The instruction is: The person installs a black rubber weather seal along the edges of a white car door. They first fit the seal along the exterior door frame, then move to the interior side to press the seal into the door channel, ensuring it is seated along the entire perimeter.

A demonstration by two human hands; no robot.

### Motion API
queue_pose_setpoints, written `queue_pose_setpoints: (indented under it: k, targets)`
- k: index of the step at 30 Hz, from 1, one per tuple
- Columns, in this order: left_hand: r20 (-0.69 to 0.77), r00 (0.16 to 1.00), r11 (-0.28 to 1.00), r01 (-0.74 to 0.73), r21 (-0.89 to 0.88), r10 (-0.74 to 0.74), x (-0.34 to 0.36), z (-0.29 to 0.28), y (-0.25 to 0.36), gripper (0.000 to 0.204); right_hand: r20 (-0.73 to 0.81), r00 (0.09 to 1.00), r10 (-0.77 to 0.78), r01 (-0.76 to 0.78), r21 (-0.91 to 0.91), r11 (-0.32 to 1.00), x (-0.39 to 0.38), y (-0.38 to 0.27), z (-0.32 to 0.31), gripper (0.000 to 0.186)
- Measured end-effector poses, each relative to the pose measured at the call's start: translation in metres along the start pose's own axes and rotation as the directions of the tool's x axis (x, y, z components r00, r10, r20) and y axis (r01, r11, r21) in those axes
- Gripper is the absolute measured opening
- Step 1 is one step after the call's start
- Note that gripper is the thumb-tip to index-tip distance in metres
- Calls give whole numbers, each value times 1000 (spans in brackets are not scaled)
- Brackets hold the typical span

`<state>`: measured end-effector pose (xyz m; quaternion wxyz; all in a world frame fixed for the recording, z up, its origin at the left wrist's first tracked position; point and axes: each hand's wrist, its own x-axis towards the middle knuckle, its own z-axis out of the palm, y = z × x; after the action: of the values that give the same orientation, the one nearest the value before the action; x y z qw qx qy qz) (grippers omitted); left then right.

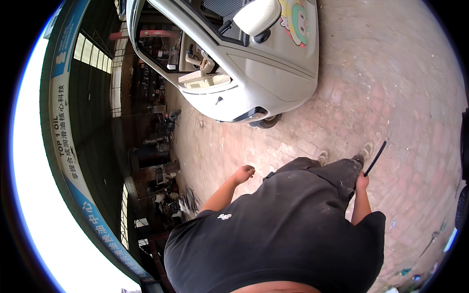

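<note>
Beside the person's right leg, a slim, straight, matte black rod [375, 158] slants up and away from the right hand [363, 181], its lower end hidden in the grip. The fingers of that hand are wrapped around it, though their exact placement is too small to make out. The left hand [244, 174] hangs out to the other side, well apart from the rod, its fingers loosely bent; whether anything sits inside the curl, I cannot tell.

A loose black cloth T-shirt [278, 224], cut off by the lower edge, hides the waist and part of the dark, dust-smudged trousers [337, 177]. Two pale, scuffed shoes [367, 149] show only in part beyond them. Underfoot spreads worn, pinkish paving [391, 107] with a gritty, faintly jointed surface.

Ahead, a rounded silver-white metal car [278, 73] runs out past the top edge, its smooth oval side mirror [257, 16] near a colourful cartoon decal [296, 22]. To the left, dark clutter [166, 168] under a roof blurs into shadow.
</note>
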<state>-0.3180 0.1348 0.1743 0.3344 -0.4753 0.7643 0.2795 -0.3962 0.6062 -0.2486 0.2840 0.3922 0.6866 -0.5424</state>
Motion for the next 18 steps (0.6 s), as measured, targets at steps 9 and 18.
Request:
queue_pose_setpoints:
  k: [9,18]
  targets:
    - [59,965,967,255,-8,-254,-42,24,-32,41,136,985,-109,143,-268,953,26,-15,-3,40]
    - [120,978,985,170,22,-171,7,37,31,42,136,985,-106,149,-357,922,69,-45,-56,38]
